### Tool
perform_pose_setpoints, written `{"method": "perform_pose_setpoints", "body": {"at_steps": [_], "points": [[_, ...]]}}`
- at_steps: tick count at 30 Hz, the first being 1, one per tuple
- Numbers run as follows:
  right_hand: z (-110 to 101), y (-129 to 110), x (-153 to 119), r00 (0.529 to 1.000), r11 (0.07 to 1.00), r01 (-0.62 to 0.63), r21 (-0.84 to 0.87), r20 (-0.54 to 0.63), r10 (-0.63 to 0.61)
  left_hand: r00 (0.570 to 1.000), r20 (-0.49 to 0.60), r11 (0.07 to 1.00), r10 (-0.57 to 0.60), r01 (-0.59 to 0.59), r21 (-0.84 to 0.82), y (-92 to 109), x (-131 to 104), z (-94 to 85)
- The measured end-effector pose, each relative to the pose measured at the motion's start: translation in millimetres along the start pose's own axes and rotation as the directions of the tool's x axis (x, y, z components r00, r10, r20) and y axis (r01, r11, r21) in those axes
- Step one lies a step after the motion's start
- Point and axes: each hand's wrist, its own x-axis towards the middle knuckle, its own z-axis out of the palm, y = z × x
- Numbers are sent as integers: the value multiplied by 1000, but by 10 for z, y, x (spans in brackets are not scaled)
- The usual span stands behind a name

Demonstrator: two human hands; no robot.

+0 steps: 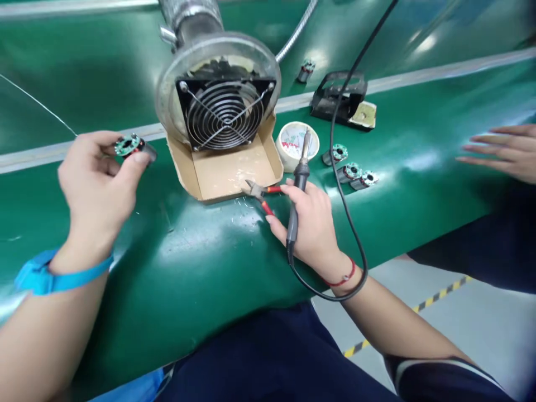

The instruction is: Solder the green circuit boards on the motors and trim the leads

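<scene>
My left hand [100, 192], with a blue wrist strap, is closed on a small motor [146, 153] with a green circuit board on its end. It is raised left of the cardboard tray. My right hand [316, 226] holds red-handled side cutters [267, 207], their jaws parted by the tray's front edge. A soldering iron [298, 180] with a dark grip lies across the same hand between thumb and fingers, tip pointing up. How the fingers hold the iron is partly hidden. Its black cable [350, 220] loops over my right wrist.
A round fume fan [226, 121] stands behind the cardboard tray [218, 173], with wire clippings around. Right of it are a pale roll [288, 162], three motors [350, 172], and an iron stand [339, 97] with a sponge. Another motor [307, 71] stands behind. A co-worker's hand [508, 151] rests at right.
</scene>
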Motion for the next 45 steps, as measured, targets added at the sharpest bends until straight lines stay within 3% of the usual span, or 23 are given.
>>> {"method": "perform_pose_setpoints", "body": {"at_steps": [2,5,8,11,15,19,24,28,33,38,42,45], "points": [[-21,13,29,1000,1000,-15,25,-18,15,987,4,977,-163,161,139,-184,365,145],[-28,66,100,997,996,-66,65,-33,68,972,4,951,-236,231,204,-316,805,287],[-4,133,156,994,996,-45,76,-95,52,969,12,941,-247,237,243,-374,1042,351],[24,167,157,987,996,-54,74,-150,65,957,68,917,-281,247,312,-465,1130,382],[38,186,118,983,992,-56,115,-165,74,960,68,888,-273,224,402,-655,1096,322],[38,243,95,987,984,-78,160,-129,100,969,31,849,-246,200,490,-906,886,117],[72,267,98,991,978,-85,192,-82,102,981,91,862,-169,102,497,-1115,667,-77],[128,296,74,991,963,-85,255,-81,109,992,86,885,-88,39,464,-1099,681,-52],[290,533,-62,989,950,-134,282,-23,147,991,136,935,-12,-37,352,-1080,700,100],[352,703,-175,941,904,-312,292,-36,337,984,161,971,-78,38,237,-1088,619,178],[297,645,-185,974,945,-191,267,-71,217,964,233,980,-126,85,178,-951,601,237],[230,521,-159,976,933,-160,321,-93,199,944,313,989,-105,65,136,-798,767,355]]}}
